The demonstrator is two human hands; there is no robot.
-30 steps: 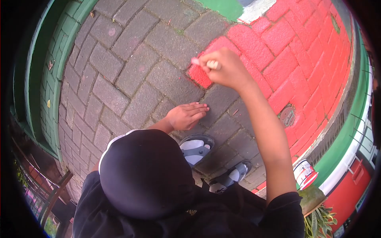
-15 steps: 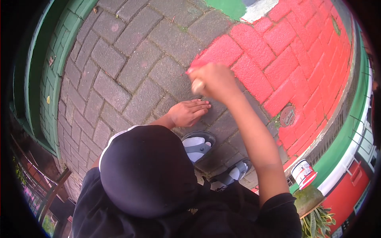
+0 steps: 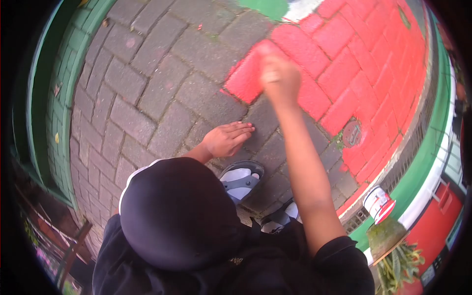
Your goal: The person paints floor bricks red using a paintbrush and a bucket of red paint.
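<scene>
My right hand [image 3: 281, 81] is closed round a paintbrush [image 3: 268, 51], whose bristle end is smeared by motion over a red-painted paver [image 3: 243, 81]. Its wooden handle is mostly hidden in my fist. Wet-looking red paint covers this paver, with a rough edge against the bare grey paver [image 3: 206, 98] to its left. Low down, my left hand [image 3: 228, 139] lies on the grey pavers with its fingers stretched out together. Red specks show at its fingertips. Just below that hand is a sandalled foot [image 3: 241, 182].
A white paint bucket [image 3: 378, 204] with red drips stands at the right near a potted plant [image 3: 400, 265]. A round metal cover [image 3: 351, 133] sits among the red pavers. Green and white paint [image 3: 268, 7] lies at the top. A green kerb wall [image 3: 64, 98] curves along the left.
My right hand has moved up and slightly right with the paintbrush. The paver beneath it now shows more red towards its lower left. My left hand stays flat on the ground.
</scene>
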